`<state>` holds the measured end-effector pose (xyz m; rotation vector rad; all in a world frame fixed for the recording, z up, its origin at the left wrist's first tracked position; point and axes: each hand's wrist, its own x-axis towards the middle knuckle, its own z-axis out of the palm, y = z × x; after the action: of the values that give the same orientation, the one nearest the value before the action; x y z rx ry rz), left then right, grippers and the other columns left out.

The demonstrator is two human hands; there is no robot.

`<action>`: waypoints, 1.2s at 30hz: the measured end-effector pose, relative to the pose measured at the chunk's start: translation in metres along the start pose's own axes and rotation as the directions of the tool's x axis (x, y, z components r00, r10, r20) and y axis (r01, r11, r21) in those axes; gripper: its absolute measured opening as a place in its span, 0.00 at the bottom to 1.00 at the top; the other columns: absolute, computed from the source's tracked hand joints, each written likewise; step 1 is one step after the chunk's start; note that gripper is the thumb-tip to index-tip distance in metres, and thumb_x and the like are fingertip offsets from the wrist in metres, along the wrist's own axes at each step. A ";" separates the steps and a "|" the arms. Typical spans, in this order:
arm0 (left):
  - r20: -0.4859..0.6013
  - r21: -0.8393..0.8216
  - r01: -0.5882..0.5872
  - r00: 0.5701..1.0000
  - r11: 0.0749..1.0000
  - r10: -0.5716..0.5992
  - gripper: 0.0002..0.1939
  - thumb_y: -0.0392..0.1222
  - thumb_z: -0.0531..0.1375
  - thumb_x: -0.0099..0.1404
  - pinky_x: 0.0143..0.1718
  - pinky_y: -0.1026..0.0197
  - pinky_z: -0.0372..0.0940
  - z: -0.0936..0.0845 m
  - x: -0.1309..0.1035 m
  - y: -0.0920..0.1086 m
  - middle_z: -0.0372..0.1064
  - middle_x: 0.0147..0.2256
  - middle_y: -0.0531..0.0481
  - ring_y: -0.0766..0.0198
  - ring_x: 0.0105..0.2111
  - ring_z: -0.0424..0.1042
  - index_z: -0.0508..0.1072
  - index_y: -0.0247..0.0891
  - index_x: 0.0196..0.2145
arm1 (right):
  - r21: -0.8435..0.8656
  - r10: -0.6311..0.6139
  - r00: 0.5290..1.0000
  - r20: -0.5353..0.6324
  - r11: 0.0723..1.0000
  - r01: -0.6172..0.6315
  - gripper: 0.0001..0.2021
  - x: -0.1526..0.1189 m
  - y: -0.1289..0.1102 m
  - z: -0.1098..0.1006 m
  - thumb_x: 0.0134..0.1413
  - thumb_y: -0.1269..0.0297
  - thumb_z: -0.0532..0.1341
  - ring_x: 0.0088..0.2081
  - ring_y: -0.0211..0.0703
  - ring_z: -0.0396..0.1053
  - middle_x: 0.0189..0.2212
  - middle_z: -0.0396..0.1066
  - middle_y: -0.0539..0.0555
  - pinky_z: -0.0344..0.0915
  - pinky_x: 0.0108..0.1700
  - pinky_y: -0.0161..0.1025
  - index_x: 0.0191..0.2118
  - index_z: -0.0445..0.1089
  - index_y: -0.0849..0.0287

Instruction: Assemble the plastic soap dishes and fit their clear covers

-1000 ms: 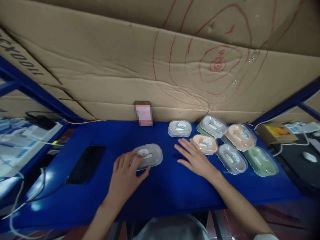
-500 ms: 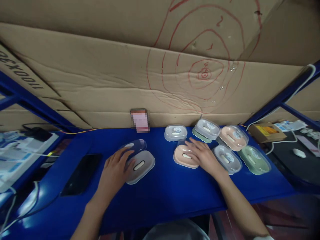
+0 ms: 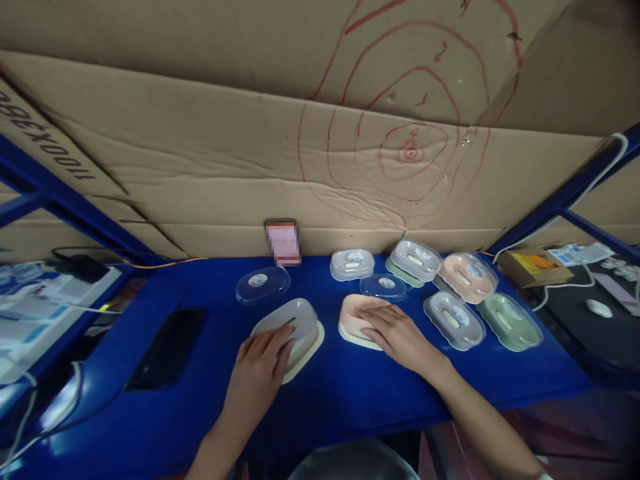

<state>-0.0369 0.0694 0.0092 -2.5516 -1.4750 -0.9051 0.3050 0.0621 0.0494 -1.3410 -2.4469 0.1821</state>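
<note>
My left hand (image 3: 265, 357) grips the grey soap dish (image 3: 300, 317) at its middle, thumb and fingers closed together over its top. A cream base shows under the dish's right edge, and the dish stands raised from it. My right hand (image 3: 393, 330) has its fingers bent over a pink soap dish (image 3: 353, 310), which also shows a cream rim below. The fingertips cover the centre of each dish. Behind the grey dish lies a clear lid (image 3: 263, 285) with a round label. Another clear lid (image 3: 383, 287) lies behind the pink dish.
Several lidded soap dishes stand at the right: grey (image 3: 454, 320), pink (image 3: 467, 277) and green (image 3: 510, 322). One grey dish (image 3: 352, 265) stands at the back. A dark phone (image 3: 167, 348) lies left on the blue table; another phone (image 3: 283, 241) leans on the cardboard (image 3: 200, 147).
Both clear lids now lie apart from their dishes, behind them. My left hand has moved right and down onto the grey dish. Both dishes are now tipped up from their cream bases.
</note>
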 end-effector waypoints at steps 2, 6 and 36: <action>-0.064 0.058 0.018 0.998 0.998 -0.014 0.14 0.40 0.55 0.79 0.57 0.45 0.67 -0.001 0.004 -0.002 0.80 0.54 0.41 0.48 0.52 0.79 0.75 0.41 0.57 | 0.014 -0.078 0.997 -0.027 0.997 0.079 0.19 0.004 -0.005 -0.008 0.78 0.64 0.54 0.64 0.51 0.72 0.63 0.75 0.54 0.69 0.65 0.55 0.68 0.69 0.49; -0.084 0.086 0.003 0.996 0.996 0.004 0.16 0.37 0.54 0.78 0.58 0.43 0.67 0.002 0.005 0.008 0.77 0.56 0.39 0.47 0.54 0.77 0.74 0.40 0.59 | 0.036 -0.192 0.980 -0.057 0.980 0.195 0.22 0.034 0.005 -0.023 0.77 0.68 0.52 0.66 0.49 0.69 0.66 0.72 0.54 0.68 0.65 0.53 0.69 0.67 0.48; 0.061 0.115 -0.077 0.996 0.990 0.071 0.19 0.33 0.56 0.77 0.68 0.41 0.54 0.012 -0.041 0.028 0.73 0.64 0.44 0.48 0.64 0.71 0.73 0.45 0.60 | -0.103 0.097 0.982 0.163 0.991 -0.081 0.21 0.116 0.040 0.012 0.66 0.61 0.70 0.61 0.63 0.73 0.59 0.76 0.68 0.66 0.62 0.54 0.61 0.75 0.62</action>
<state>-0.0245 0.0263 -0.0155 -2.5476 -1.3929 -0.7195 0.2755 0.1815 0.0548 -1.5350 -2.5641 0.2097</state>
